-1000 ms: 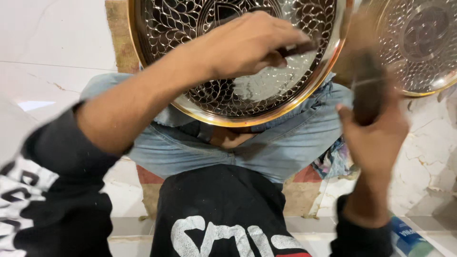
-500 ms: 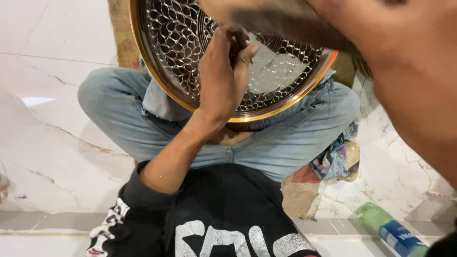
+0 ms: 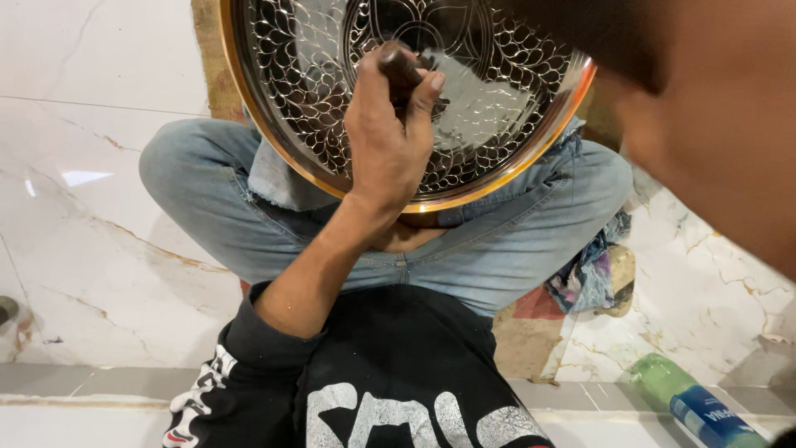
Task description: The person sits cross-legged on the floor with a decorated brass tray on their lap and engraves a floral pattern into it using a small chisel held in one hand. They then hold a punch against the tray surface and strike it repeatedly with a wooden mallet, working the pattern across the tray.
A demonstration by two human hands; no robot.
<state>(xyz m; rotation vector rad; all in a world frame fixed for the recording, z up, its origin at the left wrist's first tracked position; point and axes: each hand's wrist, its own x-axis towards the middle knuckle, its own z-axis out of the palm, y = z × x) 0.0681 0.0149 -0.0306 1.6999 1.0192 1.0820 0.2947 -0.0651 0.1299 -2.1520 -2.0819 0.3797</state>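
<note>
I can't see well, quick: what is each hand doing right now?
Left hand: closed around a dark tool handle, held against the engraved metal tray.
Right hand: grip cannot be told; only a blurred arm shows close to the camera.

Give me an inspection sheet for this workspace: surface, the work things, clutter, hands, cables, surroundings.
Surface: white marble floor with brown veins; the person sits cross-legged on it.
Work things: round engraved metal tray with a golden rim, resting on the lap; dark-handled tool set against it.
Clutter: bunched multicoloured rag; green bottle with blue label lying on the floor.
Hands: left hand gripping the tool; right hand close to the camera, blurred, grip unclear.
Cables: nothing seen.
Surroundings: brown mat under the legs.
</note>
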